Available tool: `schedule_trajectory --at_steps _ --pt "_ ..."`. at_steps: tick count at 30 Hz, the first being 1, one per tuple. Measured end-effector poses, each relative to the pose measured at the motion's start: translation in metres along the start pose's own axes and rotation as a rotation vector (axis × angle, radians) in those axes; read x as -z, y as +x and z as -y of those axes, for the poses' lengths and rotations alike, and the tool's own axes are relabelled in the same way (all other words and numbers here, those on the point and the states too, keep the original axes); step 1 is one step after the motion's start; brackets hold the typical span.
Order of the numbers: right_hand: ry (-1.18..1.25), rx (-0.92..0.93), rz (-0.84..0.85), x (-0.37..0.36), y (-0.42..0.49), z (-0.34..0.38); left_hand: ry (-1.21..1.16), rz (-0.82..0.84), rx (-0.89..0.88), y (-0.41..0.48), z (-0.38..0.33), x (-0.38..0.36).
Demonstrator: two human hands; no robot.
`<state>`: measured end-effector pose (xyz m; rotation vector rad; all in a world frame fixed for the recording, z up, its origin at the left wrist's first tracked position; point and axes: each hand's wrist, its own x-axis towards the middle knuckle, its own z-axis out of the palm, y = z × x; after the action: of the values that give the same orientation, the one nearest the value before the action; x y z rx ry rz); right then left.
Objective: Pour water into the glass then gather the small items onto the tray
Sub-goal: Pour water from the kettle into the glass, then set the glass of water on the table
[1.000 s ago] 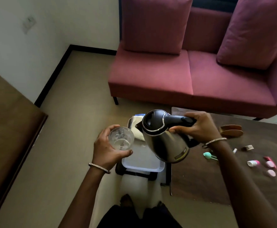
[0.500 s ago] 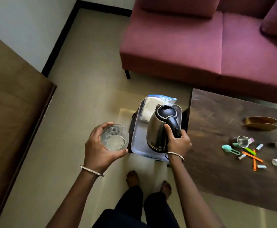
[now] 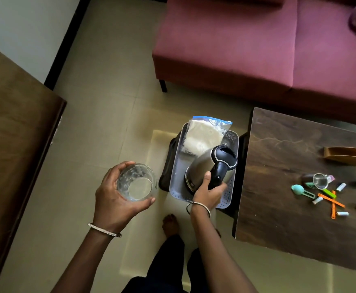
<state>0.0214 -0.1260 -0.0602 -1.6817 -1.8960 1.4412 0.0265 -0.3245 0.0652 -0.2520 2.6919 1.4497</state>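
The right hand point(image 3: 207, 194) is closed around the black handle of the steel kettle point(image 3: 210, 168), thumb lying up the handle's side. The kettle sits on the grey tray point(image 3: 178, 166), leaning a little to the left as seen from above, its dark lid facing up. Behind it on the same tray lies a clear plastic bag point(image 3: 204, 135) with something white inside, its blue-edged top hanging past the tray's far rim.

The left hand point(image 3: 114, 199) is wrapped around the glass point(image 3: 137, 182), fingers curled over the far side and thumb pressed along the near side. The glass is held in the air above the floor, just left of the tray and apart from it, with a shallow layer of water at the bottom.

To the right of the tray stands the dark wooden tabletop point(image 3: 278, 187). Small items are scattered near its right edge: a teal scoop point(image 3: 297, 189), a small metal cup point(image 3: 320, 180), a green stick point(image 3: 329, 193), crossed orange sticks point(image 3: 332, 203), and a few small white tubes. Two wooden pieces point(image 3: 344, 155) lie farther back. A maroon sofa point(image 3: 257, 49) stands beyond.
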Motion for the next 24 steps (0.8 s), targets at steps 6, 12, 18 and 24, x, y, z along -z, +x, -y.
schedule_trajectory --at_steps 6,12,18,24 --pt "0.019 -0.294 0.091 -0.031 -0.029 0.003 -0.001 -0.001 0.015 -0.004 0.01 0.003" --pt "-0.192 -0.389 0.335 -0.036 -0.034 -0.003 0.008 0.001 -0.002 -0.011 0.011 0.005" --pt "-0.271 -0.364 0.429 -0.02 -0.039 -0.018 -0.001 0.01 -0.017 -0.022 -0.001 0.003" --pt "-0.294 -0.44 0.747 0.001 -0.017 -0.002 0.008 0.018 -0.046 -0.04 -0.019 -0.007"
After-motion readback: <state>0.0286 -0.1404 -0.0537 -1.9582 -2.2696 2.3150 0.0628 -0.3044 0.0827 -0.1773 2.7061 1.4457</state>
